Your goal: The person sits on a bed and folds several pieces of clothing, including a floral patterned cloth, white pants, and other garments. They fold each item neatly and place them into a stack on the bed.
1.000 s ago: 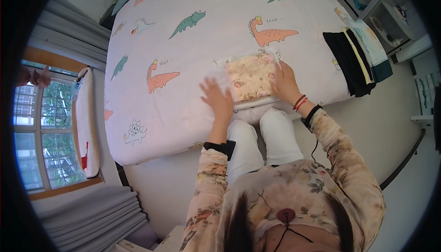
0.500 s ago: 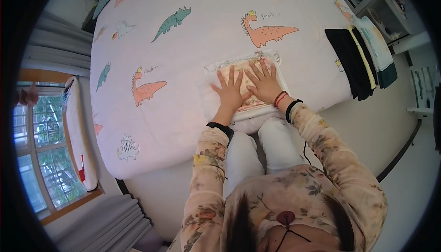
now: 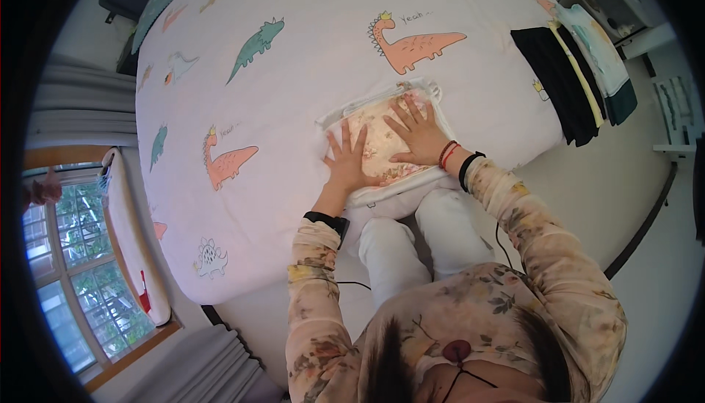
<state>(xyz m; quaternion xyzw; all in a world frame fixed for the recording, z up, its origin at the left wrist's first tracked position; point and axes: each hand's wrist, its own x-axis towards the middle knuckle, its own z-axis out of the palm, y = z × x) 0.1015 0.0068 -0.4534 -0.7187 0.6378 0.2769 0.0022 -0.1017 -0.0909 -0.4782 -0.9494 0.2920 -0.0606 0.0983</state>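
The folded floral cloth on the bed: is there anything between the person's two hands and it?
Nothing visible stands between them. The left hand and the right hand both lie flat, fingers spread, directly on the folded cream floral cloth, which rests on the white dinosaur-print bed cover.
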